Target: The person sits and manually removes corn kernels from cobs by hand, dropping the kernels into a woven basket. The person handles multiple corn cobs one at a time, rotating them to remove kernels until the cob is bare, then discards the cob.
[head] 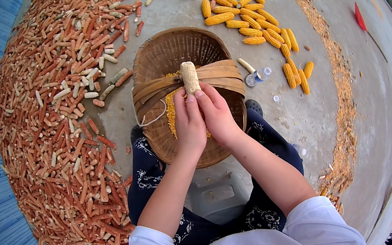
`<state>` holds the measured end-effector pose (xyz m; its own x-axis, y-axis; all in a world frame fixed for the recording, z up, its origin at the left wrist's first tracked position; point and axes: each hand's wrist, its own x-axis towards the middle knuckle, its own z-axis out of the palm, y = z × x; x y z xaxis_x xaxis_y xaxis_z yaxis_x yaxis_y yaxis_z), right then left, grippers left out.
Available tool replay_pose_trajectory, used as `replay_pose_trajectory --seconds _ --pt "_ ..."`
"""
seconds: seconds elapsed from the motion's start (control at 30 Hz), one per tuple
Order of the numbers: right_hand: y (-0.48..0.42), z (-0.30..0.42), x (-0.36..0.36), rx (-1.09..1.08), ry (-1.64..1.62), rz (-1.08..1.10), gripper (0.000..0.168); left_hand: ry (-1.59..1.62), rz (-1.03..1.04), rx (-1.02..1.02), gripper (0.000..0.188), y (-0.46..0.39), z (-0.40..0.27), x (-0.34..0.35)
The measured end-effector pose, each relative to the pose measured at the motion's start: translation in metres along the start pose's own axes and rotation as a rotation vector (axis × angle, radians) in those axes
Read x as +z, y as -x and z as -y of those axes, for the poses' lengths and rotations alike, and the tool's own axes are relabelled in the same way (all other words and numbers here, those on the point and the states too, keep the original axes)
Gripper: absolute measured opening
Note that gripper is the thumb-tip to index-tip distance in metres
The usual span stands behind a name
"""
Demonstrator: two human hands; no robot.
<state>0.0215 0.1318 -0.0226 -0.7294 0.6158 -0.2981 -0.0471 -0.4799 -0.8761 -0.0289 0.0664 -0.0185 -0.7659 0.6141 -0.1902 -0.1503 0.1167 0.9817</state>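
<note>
A pale, bare corn cob [190, 76] stands out from between my fingertips, gripped at its lower end by both hands. My left hand [189, 121] holds it from the left and my right hand [216, 111] from the right, thumbs side by side. Below them is a woven wicker basket [160, 144] with a broad split-bamboo handle [224, 72] across it and a white cord [156, 120] at the left. Loose yellow corn kernels [172, 111] lie inside the basket, partly hidden by my hands.
A large heap of shelled cobs [64, 153] fills the left side. Several yellow corn ears [249, 20] lie on the concrete at upper right. A plastic bottle [259, 76] and a bare cob [246, 65] are right of the basket. A strip of chaff [339, 89] runs farther right.
</note>
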Motion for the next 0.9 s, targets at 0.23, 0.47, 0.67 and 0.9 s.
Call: replay_pose_trajectory --seconds 0.23,0.47,0.67,0.9 --pt "0.001 0.002 -0.002 0.078 -0.172 -0.001 0.047 0.090 -0.025 -0.002 0.031 -0.003 0.004 0.005" --pt "0.003 0.003 -0.001 0.055 -0.136 0.063 0.049 0.302 -0.056 -0.099 0.031 -0.004 -0.001 0.005" --pt "0.008 0.014 0.002 0.130 0.007 0.074 0.048 0.301 -0.104 -0.173 0.033 -0.005 -0.006 0.002" --pt "0.009 0.016 0.005 0.146 -0.066 0.064 0.052 0.405 -0.058 -0.185 0.037 -0.004 -0.011 -0.002"
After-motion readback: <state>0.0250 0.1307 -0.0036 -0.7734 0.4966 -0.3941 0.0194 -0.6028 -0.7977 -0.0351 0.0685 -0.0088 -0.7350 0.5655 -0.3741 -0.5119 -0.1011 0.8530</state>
